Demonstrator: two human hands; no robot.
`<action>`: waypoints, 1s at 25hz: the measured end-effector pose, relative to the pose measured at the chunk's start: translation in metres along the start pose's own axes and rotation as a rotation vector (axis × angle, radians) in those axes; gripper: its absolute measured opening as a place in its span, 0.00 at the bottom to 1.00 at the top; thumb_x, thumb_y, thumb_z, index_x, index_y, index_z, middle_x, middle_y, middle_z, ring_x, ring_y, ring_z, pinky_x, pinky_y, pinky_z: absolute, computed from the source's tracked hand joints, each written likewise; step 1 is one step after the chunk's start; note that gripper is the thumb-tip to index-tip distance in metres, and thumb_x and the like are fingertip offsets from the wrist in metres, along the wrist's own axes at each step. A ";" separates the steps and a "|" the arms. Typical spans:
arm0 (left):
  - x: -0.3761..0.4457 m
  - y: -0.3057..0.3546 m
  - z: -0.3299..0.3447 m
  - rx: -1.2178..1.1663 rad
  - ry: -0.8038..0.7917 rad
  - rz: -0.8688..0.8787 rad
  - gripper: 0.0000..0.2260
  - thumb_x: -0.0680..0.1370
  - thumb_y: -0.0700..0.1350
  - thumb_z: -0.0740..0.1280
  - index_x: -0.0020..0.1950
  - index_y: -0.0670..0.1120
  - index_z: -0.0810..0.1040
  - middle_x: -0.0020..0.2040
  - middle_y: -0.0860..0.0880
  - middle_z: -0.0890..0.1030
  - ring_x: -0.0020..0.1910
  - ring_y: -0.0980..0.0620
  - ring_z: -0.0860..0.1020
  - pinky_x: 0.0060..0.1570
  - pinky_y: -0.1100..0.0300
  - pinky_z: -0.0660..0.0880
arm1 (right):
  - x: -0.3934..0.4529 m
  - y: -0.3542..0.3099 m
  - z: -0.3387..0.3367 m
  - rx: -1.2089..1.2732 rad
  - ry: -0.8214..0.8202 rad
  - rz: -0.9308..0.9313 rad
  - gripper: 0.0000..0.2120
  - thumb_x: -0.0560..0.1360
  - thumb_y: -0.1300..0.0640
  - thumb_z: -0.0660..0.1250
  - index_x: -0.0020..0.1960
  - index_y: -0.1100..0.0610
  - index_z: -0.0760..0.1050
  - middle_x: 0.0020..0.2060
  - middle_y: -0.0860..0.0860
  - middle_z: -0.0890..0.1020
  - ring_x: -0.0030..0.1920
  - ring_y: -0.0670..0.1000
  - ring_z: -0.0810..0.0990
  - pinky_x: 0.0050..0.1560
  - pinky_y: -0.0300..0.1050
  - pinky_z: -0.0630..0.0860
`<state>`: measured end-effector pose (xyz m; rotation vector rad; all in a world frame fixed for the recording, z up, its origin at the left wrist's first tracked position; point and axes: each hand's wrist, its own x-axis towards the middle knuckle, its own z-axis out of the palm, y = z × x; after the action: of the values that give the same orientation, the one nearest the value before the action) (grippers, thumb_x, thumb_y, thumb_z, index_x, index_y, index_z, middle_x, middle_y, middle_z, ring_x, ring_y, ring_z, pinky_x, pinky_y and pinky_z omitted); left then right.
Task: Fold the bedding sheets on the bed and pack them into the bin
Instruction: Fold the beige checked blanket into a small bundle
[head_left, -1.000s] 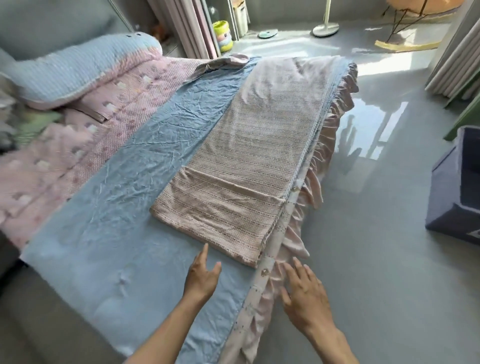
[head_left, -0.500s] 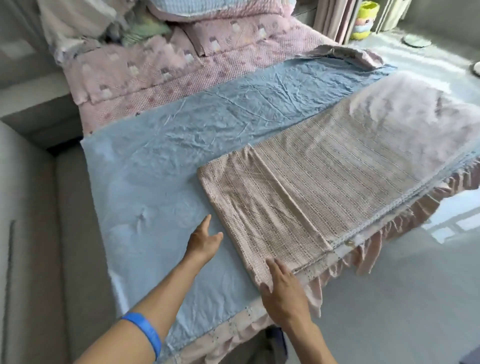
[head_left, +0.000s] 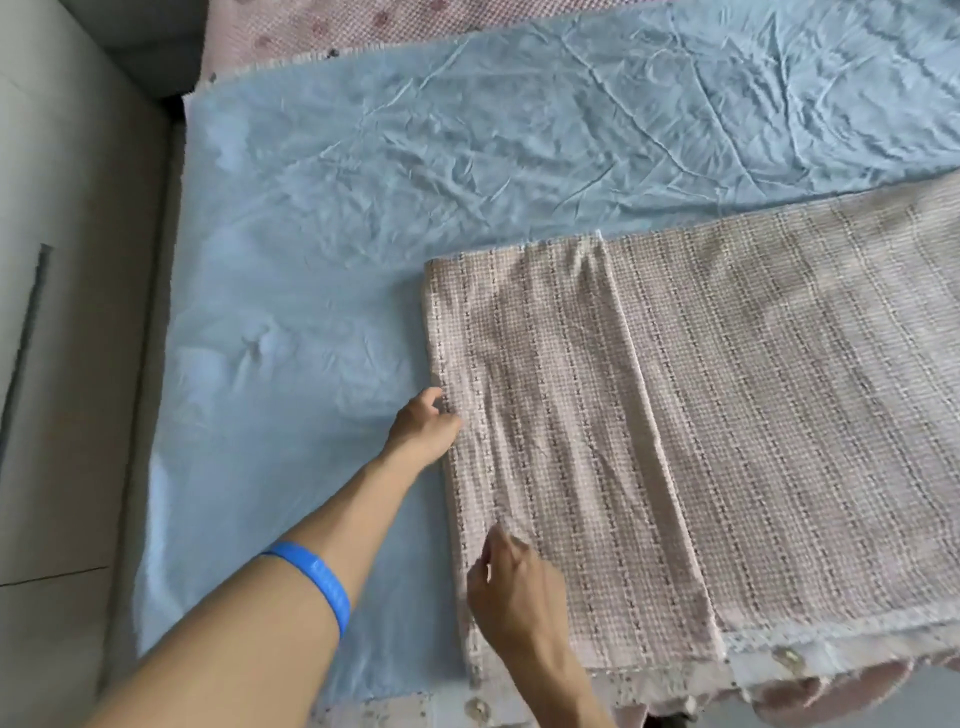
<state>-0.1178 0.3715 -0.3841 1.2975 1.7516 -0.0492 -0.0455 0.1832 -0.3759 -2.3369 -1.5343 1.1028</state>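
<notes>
A pink woven sheet (head_left: 727, 415), folded into a long strip with a flap doubled over its near end, lies on a wrinkled light-blue sheet (head_left: 467, 145) spread over the bed. My left hand (head_left: 423, 428) is at the strip's left edge, its curled fingers pinching that edge. Closer to me, my right hand (head_left: 511, 592) rests on the strip by the same edge, its curled fingers gripping the fabric. The bin is out of view.
A pink dotted bed cover (head_left: 363, 26) shows beyond the blue sheet. The bed's ruffled pink skirt (head_left: 779, 691) hangs at the near edge. A grey upholstered surface (head_left: 67, 364) borders the bed on the left.
The view has swung down and closer to the strip's end. My left hand moved right from the blue sheet to the pink edge. My right hand shifted up along the same edge and curled.
</notes>
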 end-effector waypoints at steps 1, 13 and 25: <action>0.014 -0.003 0.010 -0.037 0.031 -0.020 0.23 0.74 0.48 0.70 0.69 0.49 0.72 0.60 0.48 0.79 0.59 0.47 0.77 0.57 0.59 0.71 | 0.016 0.005 0.005 0.031 0.018 -0.002 0.07 0.78 0.50 0.56 0.50 0.53 0.68 0.46 0.51 0.81 0.46 0.57 0.82 0.39 0.49 0.69; 0.038 0.021 0.031 -0.661 0.073 -0.065 0.05 0.75 0.37 0.69 0.48 0.45 0.80 0.48 0.44 0.84 0.43 0.46 0.81 0.44 0.54 0.76 | 0.069 0.008 0.008 0.243 0.022 0.116 0.10 0.72 0.58 0.58 0.52 0.49 0.61 0.45 0.48 0.78 0.44 0.54 0.80 0.41 0.49 0.69; -0.122 0.256 0.150 -0.602 0.104 0.452 0.23 0.71 0.44 0.65 0.65 0.57 0.75 0.52 0.57 0.83 0.49 0.56 0.80 0.50 0.57 0.76 | -0.021 0.160 -0.221 0.756 0.150 -0.043 0.05 0.68 0.54 0.58 0.44 0.50 0.65 0.29 0.47 0.70 0.31 0.45 0.67 0.33 0.45 0.65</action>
<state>0.1768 0.3177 -0.2696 1.2111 1.3583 0.7553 0.2091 0.1492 -0.2823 -1.8002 -0.8834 1.1888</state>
